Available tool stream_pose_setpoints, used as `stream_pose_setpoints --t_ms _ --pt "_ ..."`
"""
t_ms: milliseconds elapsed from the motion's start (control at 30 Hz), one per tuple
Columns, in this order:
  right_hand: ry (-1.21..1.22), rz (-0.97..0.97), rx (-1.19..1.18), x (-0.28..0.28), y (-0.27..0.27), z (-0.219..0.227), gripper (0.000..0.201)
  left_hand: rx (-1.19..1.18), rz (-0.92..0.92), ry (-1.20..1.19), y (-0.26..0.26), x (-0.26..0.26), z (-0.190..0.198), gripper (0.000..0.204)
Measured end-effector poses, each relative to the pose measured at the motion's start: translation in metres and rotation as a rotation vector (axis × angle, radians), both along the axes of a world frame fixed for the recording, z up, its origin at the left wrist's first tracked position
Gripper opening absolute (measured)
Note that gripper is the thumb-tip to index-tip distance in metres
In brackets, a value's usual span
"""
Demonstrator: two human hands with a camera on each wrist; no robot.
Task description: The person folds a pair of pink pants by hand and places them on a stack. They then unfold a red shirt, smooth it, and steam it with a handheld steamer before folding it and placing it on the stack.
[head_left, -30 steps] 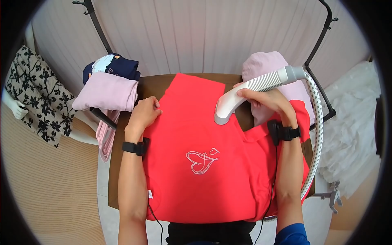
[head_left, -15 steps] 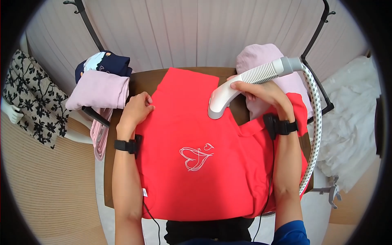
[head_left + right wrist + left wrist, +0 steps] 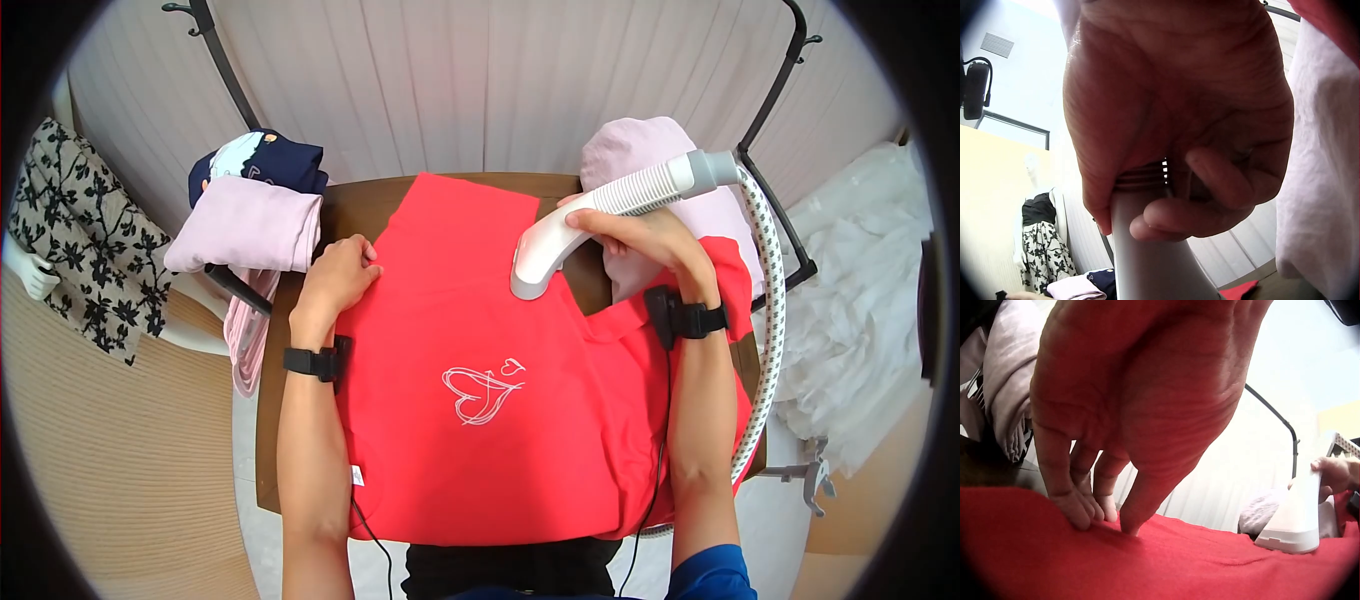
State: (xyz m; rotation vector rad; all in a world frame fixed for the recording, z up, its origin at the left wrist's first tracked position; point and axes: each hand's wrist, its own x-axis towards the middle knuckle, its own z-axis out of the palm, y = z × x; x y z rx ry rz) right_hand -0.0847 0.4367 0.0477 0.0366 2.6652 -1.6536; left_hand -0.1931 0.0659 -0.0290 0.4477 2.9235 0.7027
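A red garment point(image 3: 490, 330) with a white heart drawing lies over the brown board. At its upper left edge the left hand point(image 3: 342, 275) pinches the cloth; in the left wrist view the thumb and fingertips of the left hand point(image 3: 1135, 419) meet the red fabric point(image 3: 1210, 569). The right hand point(image 3: 655, 240) grips a white steamer point(image 3: 560, 240), its head down on the garment right of the upper middle. In the right wrist view, thumb and fingers of the right hand point(image 3: 1179, 112) curl round the steamer's handle point(image 3: 1147, 250).
Folded pink point(image 3: 250, 225) and navy point(image 3: 285, 160) clothes lie at the board's left. Pink cloth point(image 3: 640, 150) hangs behind the right hand. A patterned hose point(image 3: 774, 330) runs down the right side. Black rack poles point(image 3: 228, 70) rise behind; a floral skirt point(image 3: 95, 240) stands left, white ruffled fabric point(image 3: 850, 300) right.
The whole scene has shifted slightly left in the head view. The steamer remains at about the same place on the garment, and both hands keep their places.
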Motion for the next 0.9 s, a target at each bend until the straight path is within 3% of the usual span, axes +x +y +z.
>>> stream_pose_setpoints --t_ms 567,767,800,900 --pt "-0.024 0.062 0.024 -0.002 0.000 0.000 0.029 -0.007 0.010 0.009 -0.001 0.001 0.001 0.021" --pt "-0.082 0.050 0.014 0.004 -0.006 0.013 0.025 0.010 -0.034 0.143 -0.004 0.002 -0.011 0.025" --pt "-0.080 0.049 0.024 0.004 -0.011 0.011 0.025 0.008 -0.010 0.017 -0.004 0.002 -0.003 0.026" --pt "-0.001 0.025 -0.072 0.008 -0.019 0.016 0.027 0.089 0.002 -0.068 -0.006 -0.007 -0.009 0.027"
